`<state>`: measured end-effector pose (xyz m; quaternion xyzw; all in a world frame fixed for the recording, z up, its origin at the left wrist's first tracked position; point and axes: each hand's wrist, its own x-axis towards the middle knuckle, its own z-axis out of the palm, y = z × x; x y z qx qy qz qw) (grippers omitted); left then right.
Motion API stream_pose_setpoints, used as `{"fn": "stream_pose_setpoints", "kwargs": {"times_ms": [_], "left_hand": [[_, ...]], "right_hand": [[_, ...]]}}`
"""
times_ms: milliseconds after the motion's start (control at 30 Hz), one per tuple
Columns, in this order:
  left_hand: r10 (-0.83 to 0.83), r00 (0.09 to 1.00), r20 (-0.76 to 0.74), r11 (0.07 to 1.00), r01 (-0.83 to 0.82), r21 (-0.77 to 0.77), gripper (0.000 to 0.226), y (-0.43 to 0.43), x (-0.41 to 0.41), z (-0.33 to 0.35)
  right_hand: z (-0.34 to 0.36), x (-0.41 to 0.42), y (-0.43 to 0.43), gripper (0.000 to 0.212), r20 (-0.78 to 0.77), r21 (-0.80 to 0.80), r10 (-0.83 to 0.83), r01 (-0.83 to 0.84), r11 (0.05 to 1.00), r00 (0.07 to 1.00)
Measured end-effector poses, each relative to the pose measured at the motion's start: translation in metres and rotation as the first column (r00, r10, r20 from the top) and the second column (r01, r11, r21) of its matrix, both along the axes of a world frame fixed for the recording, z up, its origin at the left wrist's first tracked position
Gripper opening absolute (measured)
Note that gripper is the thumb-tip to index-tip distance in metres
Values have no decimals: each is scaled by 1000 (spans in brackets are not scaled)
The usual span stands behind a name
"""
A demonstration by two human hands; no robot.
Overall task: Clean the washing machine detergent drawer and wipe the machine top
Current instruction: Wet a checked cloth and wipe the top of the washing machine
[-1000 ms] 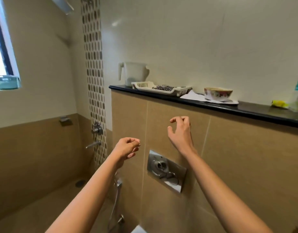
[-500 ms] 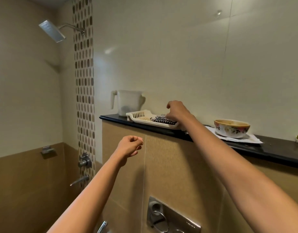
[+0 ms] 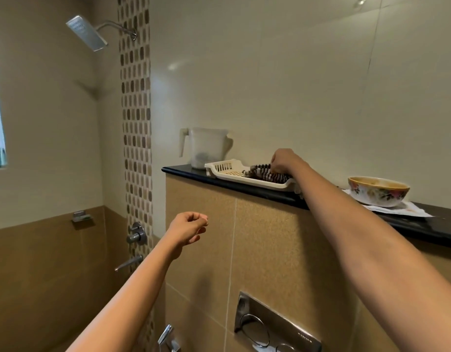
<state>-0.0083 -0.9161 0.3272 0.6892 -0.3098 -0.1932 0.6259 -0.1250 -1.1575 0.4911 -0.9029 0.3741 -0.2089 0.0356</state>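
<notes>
**Fetching the wiper, no cleaning yet**

Left hand is raised mid-air, fingers curled in, holding nothing: spare for now. Right hand reaches up to the black stone ledge and pinches the dark-and-white striped cloth, bunched in the white slotted plastic tray. It's probably the wiper. Translucent plastic jug stands behind. No washing machine in view.

**Bare forearms, bare hands**

Only the person's two arms show. The left forearm is bare along all of its visible length, from the bottom edge to the wrist, slim and smooth, lit evenly. The left hand is bare as well. The right forearm, closer to the camera and looking broader for it, is bare from the right edge to the wrist, shaded along its underside. The right hand is bare; its fingers are mostly hidden.
</notes>
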Motion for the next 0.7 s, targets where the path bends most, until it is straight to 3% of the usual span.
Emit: {"fn": "stream_pose_setpoints", "kwargs": {"times_ms": [133, 300, 400, 533, 600, 700], "left_hand": [[51, 999, -18, 999, -51, 2, 10, 28, 9, -13], [145, 986, -83, 989, -144, 17, 7, 75, 23, -40], [201, 973, -111, 980, -200, 27, 8, 109, 29, -51], [251, 954, -165, 967, -255, -9, 14, 166, 36, -63], [291, 916, -275, 944, -321, -72, 19, 217, 43, -72], [305, 788, -535, 863, -466, -195, 32, 301, 48, -87]], "right_hand": [[13, 0, 10, 18, 395, 41, -35, 20, 999, 918], [43, 33, 59, 16, 749, 168, 81, -307, 937, 657], [47, 66, 114, 15, 758, 174, 202, -490, 854, 621], [10, 113, 201, 33, 635, 244, 364, -624, 743, 682], [-29, 133, 267, 21, 589, 304, 473, -722, 622, 655], [-95, 159, 358, 11, 503, 395, 599, -782, 481, 623]]}}
